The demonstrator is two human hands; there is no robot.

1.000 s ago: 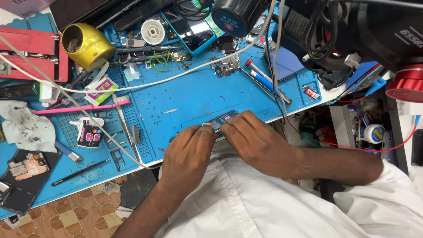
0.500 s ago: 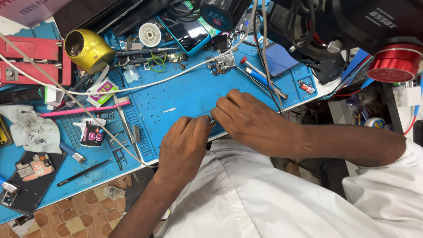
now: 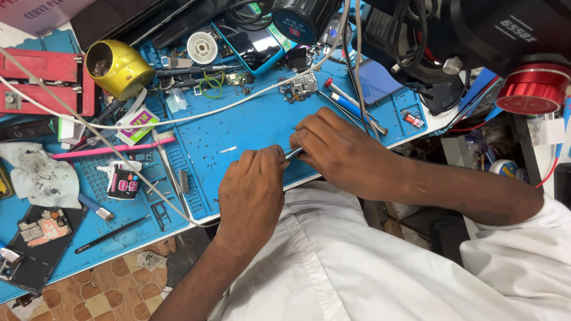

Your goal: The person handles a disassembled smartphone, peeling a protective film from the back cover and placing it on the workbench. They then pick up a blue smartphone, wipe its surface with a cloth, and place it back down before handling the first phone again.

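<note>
a thin silvery strip, perhaps a small metal part or tool, is held between the two hands at the near edge of a blue work mat, close to the person's white shirt. the left hand is curled palm down with its fingertips pinched on the near end of the strip; the right hand is closed over the far end, and how tightly its fingers grip is hidden by the knuckles. what the strip belongs to cannot be told. judging by the mat, the work looks to be mid-way: a small circuit board and other loose parts are laid out unassembled, and a phone lies further back, apart from the hands. a red-handled screwdriver rests just beyond the right hand, untouched. to the left a pink toothbrush, a stained cloth and a yellow round holder are seen, with a white cable trailing across the mat. the bench is crowded; a patterned tile floor shows below it, and a red-ringed device stands at the right.
</note>
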